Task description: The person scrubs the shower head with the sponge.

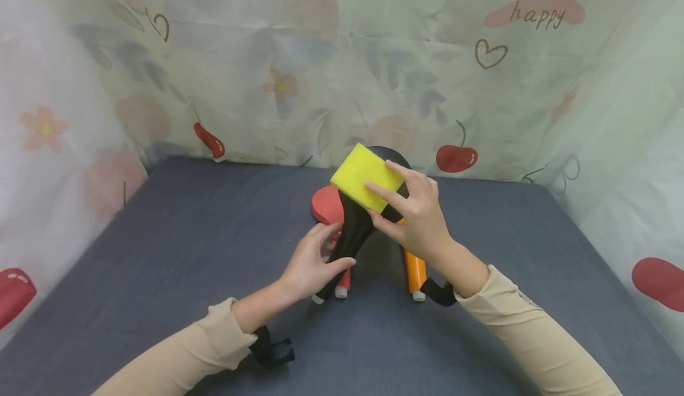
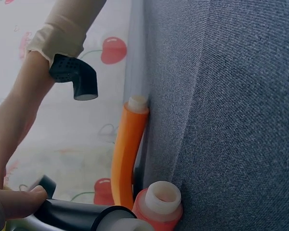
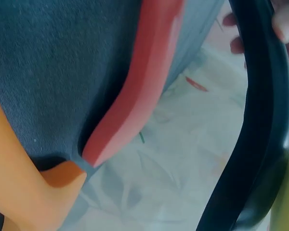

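Tilted above the table is a black hand shower head (image 1: 354, 230), its handle running down to a pale end. My left hand (image 1: 315, 259) grips that handle (image 2: 72, 214) between thumb and fingers. A yellow sponge (image 1: 363, 173), pinched in my right hand (image 1: 419, 215), lies against the black head and covers part of it. In the right wrist view the sponge (image 3: 286, 207) shows only at the edge, beside the black shower head (image 3: 260, 110). Behind the hands, a red shower head (image 1: 327, 205) and an orange one (image 1: 415, 270) are partly hidden.
The red handle (image 2: 159, 216) and orange handle (image 2: 127, 159), both with whitish connector ends, point toward the near side of the dark grey table (image 1: 160, 253). Patterned cloth (image 1: 342, 87) hangs behind and at both sides. Black straps (image 1: 272, 348) hang at the wrists.
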`<state>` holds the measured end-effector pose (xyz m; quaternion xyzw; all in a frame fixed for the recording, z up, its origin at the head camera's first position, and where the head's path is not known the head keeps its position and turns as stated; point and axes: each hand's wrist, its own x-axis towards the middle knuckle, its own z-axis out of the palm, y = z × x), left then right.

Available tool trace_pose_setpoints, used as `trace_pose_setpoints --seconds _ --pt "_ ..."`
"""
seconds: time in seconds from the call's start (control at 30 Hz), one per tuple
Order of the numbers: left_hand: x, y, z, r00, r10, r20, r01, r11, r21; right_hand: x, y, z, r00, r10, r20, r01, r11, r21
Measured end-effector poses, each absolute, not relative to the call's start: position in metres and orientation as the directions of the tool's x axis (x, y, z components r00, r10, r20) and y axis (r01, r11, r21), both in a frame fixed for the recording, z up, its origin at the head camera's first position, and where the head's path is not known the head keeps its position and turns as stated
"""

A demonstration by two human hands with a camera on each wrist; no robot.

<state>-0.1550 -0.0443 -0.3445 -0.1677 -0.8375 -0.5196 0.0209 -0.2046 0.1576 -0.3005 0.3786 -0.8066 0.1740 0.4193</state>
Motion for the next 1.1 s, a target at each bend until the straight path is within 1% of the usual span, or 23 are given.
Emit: trace_pose_setpoints --seconds 0.1,0.17,0.23,0.43,0.5,0.57,0.67,0.87,0.93,1.03,1.1 --pt "-0.155 -0.045 -0.344 -0.946 0.252 0.203 0.293 0.402 0.867 -0.205 0.160 -0.297 -0.409 -0.424 0.808 -0.728 0.685 -0.009" --pt "-0.154 -0.044 -0.345 -0.949 0.246 0.197 0.285 0.403 0.869 -0.205 0.160 -0.297 -0.413 -0.423 0.807 -0.729 0.685 -0.015" --pt "-0.154 -0.044 -0.345 -0.949 0.244 0.199 0.286 0.405 0.868 -0.204 0.159 -0.299 -0.395 -0.443 0.805 -0.748 0.664 -0.002" --pt "-0.155 -0.044 -0.345 -0.944 0.249 0.216 0.300 0.378 0.876 -0.200 0.156 -0.309 -0.308 -0.544 0.781 -0.809 0.581 0.085" --pt "-0.155 -0.045 -0.344 -0.945 0.248 0.215 0.298 0.372 0.879 -0.198 0.157 -0.310 -0.292 -0.565 0.772 -0.819 0.565 0.103" --pt "-0.155 -0.045 -0.344 -0.947 0.245 0.207 0.289 0.374 0.881 -0.199 0.160 -0.310 -0.291 -0.563 0.773 -0.819 0.565 0.103" --pt "-0.156 -0.046 -0.345 -0.949 0.240 0.204 0.286 0.387 0.877 -0.201 0.166 -0.310 -0.330 -0.527 0.783 -0.800 0.596 0.063" --pt "-0.157 -0.046 -0.346 -0.955 0.224 0.193 0.268 0.377 0.887 -0.206 0.182 -0.307 -0.474 -0.380 0.794 -0.717 0.690 -0.098" --pt "-0.158 -0.046 -0.346 -0.957 0.222 0.188 0.261 0.368 0.893 -0.208 0.186 -0.309 -0.510 -0.326 0.796 -0.692 0.705 -0.154" --pt "-0.157 -0.047 -0.345 -0.957 0.222 0.188 0.259 0.356 0.898 -0.207 0.188 -0.312 -0.537 -0.289 0.793 -0.678 0.707 -0.202" --pt "-0.158 -0.047 -0.345 -0.957 0.224 0.184 0.255 0.347 0.903 -0.206 0.188 -0.315 -0.536 -0.297 0.790 -0.684 0.701 -0.201"
